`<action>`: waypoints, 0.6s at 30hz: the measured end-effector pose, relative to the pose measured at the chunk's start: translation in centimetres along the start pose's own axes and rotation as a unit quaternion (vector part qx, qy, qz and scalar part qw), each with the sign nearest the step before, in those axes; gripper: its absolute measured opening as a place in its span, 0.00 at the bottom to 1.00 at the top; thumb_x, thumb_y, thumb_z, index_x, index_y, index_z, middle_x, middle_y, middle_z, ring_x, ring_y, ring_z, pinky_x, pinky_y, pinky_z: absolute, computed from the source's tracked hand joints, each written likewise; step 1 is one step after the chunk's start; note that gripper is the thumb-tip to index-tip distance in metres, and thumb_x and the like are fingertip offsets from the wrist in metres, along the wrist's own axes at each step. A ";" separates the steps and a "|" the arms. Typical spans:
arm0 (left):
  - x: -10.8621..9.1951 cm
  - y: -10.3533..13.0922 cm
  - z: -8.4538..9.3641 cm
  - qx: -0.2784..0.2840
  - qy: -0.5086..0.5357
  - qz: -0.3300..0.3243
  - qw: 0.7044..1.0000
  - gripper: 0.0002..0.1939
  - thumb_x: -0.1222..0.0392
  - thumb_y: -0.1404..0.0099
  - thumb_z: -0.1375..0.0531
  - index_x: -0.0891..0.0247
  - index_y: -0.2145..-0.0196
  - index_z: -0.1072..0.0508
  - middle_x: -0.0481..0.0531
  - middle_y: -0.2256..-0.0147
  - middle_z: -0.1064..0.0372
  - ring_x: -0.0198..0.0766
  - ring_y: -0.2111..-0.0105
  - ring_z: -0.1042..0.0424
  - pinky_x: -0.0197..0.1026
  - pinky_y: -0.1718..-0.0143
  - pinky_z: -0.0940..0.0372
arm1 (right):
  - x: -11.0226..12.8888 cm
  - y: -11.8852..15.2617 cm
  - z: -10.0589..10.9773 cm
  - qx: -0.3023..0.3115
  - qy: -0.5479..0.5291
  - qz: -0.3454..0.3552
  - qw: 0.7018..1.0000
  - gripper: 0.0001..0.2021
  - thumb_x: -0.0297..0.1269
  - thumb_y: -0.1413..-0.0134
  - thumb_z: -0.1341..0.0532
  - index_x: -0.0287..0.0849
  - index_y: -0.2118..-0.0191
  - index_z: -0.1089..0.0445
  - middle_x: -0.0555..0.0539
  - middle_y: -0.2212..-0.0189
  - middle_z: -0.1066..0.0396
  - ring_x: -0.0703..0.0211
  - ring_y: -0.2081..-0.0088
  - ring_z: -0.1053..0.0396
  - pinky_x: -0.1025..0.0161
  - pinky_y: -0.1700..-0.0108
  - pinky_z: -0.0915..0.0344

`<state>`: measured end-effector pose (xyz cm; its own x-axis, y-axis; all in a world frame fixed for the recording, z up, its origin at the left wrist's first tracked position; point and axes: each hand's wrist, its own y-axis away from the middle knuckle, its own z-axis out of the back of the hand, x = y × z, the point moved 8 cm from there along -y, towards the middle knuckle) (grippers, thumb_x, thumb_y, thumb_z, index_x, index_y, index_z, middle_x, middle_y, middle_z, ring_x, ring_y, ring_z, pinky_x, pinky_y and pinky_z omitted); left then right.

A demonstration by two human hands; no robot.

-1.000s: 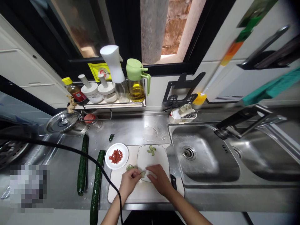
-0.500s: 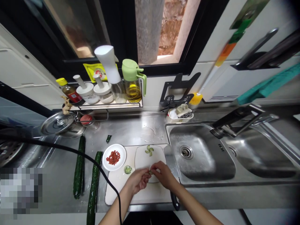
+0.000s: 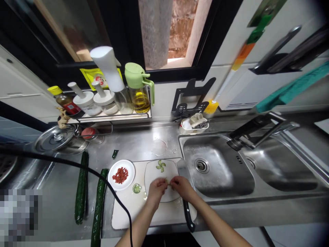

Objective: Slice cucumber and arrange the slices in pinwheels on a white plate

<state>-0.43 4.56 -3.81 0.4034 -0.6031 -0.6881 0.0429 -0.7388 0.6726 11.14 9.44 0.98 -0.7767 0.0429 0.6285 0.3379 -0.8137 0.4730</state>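
Observation:
Over the white plate with a dark rim (image 3: 151,170), my left hand (image 3: 157,190) and my right hand (image 3: 183,187) meet fingertip to fingertip. Both are closed in a pinch on a small pale-green cucumber slice (image 3: 167,182), mostly covered by the fingers. Several curved cucumber slices (image 3: 161,166) lie in a pinwheel near the plate's far edge. To the left, a small pile of cucumber slices (image 3: 137,188) rests on the white cutting board (image 3: 125,214). A knife (image 3: 188,215) with a black handle lies at the board's right side, beside my right hand.
A round white plate (image 3: 112,170) bears red dried pieces. Two whole cucumbers (image 3: 81,192) (image 3: 98,209) lie on the steel counter, with a cut cucumber end (image 3: 115,154) behind. A black cable (image 3: 102,177) crosses the view. The sink (image 3: 218,171) is at right.
My left hand has turned more upright, its fingers now pinching beside the right hand's over the plate. The camera view has shifted slightly. The pinwheel of slices looks the same.

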 end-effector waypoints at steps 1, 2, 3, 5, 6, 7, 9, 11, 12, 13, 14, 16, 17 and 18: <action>-0.3 -0.1 -0.1 -0.008 -0.037 -0.024 0.999 0.10 0.61 0.53 0.34 0.67 0.72 0.28 0.43 0.81 0.35 0.25 0.82 0.42 0.31 0.79 0.50 | -0.3 -0.4 0.2 0.006 0.017 -0.007 1.000 0.11 0.31 0.48 0.46 0.39 0.71 0.27 0.48 0.74 0.26 0.62 0.71 0.31 0.68 0.69 0.42; -0.7 -0.1 -0.2 -0.018 -0.078 -0.048 0.996 0.07 0.62 0.51 0.36 0.66 0.73 0.28 0.43 0.81 0.34 0.26 0.81 0.40 0.31 0.78 0.49 | -0.6 -0.7 0.4 0.011 0.036 -0.012 0.999 0.10 0.31 0.48 0.46 0.39 0.71 0.26 0.48 0.74 0.26 0.61 0.70 0.30 0.68 0.69 0.42; -1.1 -0.2 -0.4 -0.029 -0.124 -0.072 0.989 0.05 0.63 0.50 0.37 0.65 0.73 0.29 0.44 0.80 0.33 0.27 0.80 0.39 0.32 0.76 0.47 | -0.7 -1.1 0.7 0.017 0.057 -0.016 0.998 0.10 0.31 0.49 0.45 0.39 0.71 0.26 0.48 0.73 0.25 0.61 0.70 0.30 0.68 0.69 0.42; -1.9 -0.2 -0.7 -0.049 -0.230 -0.116 0.965 0.02 0.65 0.49 0.39 0.64 0.73 0.29 0.44 0.79 0.32 0.30 0.77 0.36 0.33 0.72 0.44 | -0.9 -1.8 1.3 0.026 0.104 -0.020 0.994 0.09 0.30 0.51 0.44 0.40 0.70 0.25 0.46 0.72 0.25 0.59 0.68 0.30 0.67 0.67 0.42; -2.2 -0.2 -1.0 -0.055 -0.284 -0.132 0.948 0.02 0.66 0.48 0.40 0.64 0.73 0.28 0.44 0.78 0.32 0.30 0.76 0.35 0.34 0.71 0.43 | -0.8 -2.1 1.5 0.030 0.128 -0.021 0.991 0.09 0.30 0.51 0.43 0.40 0.70 0.25 0.45 0.71 0.24 0.58 0.67 0.30 0.66 0.66 0.42; -2.4 -0.2 -1.3 -0.056 -0.334 -0.145 0.930 0.03 0.66 0.47 0.41 0.63 0.73 0.28 0.45 0.78 0.32 0.31 0.75 0.35 0.34 0.70 0.43 | -0.6 -2.3 1.8 0.032 0.152 -0.021 0.988 0.09 0.29 0.52 0.43 0.40 0.70 0.24 0.44 0.70 0.24 0.56 0.66 0.29 0.65 0.65 0.42; -2.5 -0.3 -2.0 -0.054 -0.419 -0.159 0.893 0.04 0.67 0.45 0.42 0.63 0.72 0.28 0.46 0.76 0.31 0.33 0.73 0.34 0.35 0.68 0.42 | -0.2 -2.7 2.2 0.031 0.198 -0.021 0.979 0.09 0.28 0.52 0.43 0.40 0.69 0.24 0.40 0.68 0.24 0.52 0.62 0.30 0.62 0.63 0.42; -2.4 -0.4 -2.5 -0.054 -0.482 -0.164 0.859 0.05 0.66 0.44 0.43 0.63 0.71 0.27 0.48 0.73 0.30 0.35 0.69 0.32 0.36 0.65 0.41 | 0.5 -2.9 2.5 0.026 0.236 -0.018 0.971 0.10 0.28 0.51 0.43 0.39 0.67 0.24 0.37 0.66 0.25 0.48 0.58 0.31 0.58 0.59 0.43; -2.4 -0.4 -2.6 -0.057 -0.507 -0.164 0.844 0.05 0.66 0.43 0.43 0.63 0.70 0.27 0.50 0.71 0.29 0.36 0.67 0.32 0.37 0.64 0.41 | 0.8 -2.9 2.6 0.025 0.251 -0.014 0.967 0.10 0.28 0.50 0.44 0.39 0.67 0.25 0.37 0.66 0.25 0.47 0.56 0.32 0.57 0.58 0.43; -2.3 -0.5 -2.8 -0.061 -0.528 -0.164 0.831 0.05 0.65 0.42 0.43 0.63 0.69 0.27 0.51 0.69 0.29 0.37 0.65 0.32 0.38 0.62 0.41 | 1.1 -3.0 2.7 0.025 0.264 -0.008 0.964 0.10 0.28 0.50 0.44 0.39 0.67 0.25 0.37 0.65 0.25 0.46 0.55 0.33 0.56 0.57 0.44; -2.3 -0.6 -2.8 -0.065 -0.545 -0.162 0.820 0.05 0.64 0.42 0.43 0.63 0.69 0.27 0.52 0.68 0.29 0.39 0.63 0.32 0.38 0.61 0.41 | 1.3 -3.0 2.7 0.026 0.274 -0.001 0.961 0.10 0.28 0.49 0.44 0.39 0.66 0.25 0.37 0.65 0.25 0.46 0.54 0.34 0.56 0.57 0.44; -2.2 -0.6 -2.8 -0.073 -0.566 -0.162 0.805 0.05 0.63 0.41 0.43 0.62 0.68 0.27 0.53 0.66 0.30 0.40 0.61 0.32 0.39 0.60 0.41 | 1.6 -3.1 2.7 0.029 0.287 0.016 0.957 0.09 0.29 0.49 0.44 0.40 0.67 0.25 0.38 0.64 0.25 0.47 0.53 0.35 0.55 0.56 0.45; -2.3 -0.6 -2.8 -0.078 -0.571 -0.166 0.800 0.05 0.63 0.41 0.43 0.62 0.68 0.26 0.53 0.66 0.30 0.41 0.60 0.32 0.40 0.59 0.41 | 1.7 -3.2 2.7 0.030 0.292 0.023 0.956 0.09 0.29 0.49 0.44 0.41 0.67 0.26 0.39 0.63 0.25 0.47 0.53 0.35 0.56 0.56 0.46; -2.3 -0.6 -2.8 -0.083 -0.574 -0.171 0.797 0.06 0.63 0.40 0.43 0.62 0.67 0.26 0.54 0.66 0.30 0.42 0.60 0.33 0.40 0.59 0.41 | 1.7 -3.2 2.7 0.031 0.296 0.030 0.954 0.08 0.30 0.49 0.43 0.41 0.67 0.26 0.40 0.63 0.25 0.48 0.52 0.36 0.56 0.56 0.46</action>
<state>1.17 7.22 -1.85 -0.7546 -0.3229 -0.5712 0.1287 -0.9265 0.3537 10.13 13.66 2.19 -0.9127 -0.3526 0.2064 0.4083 -0.7677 0.4939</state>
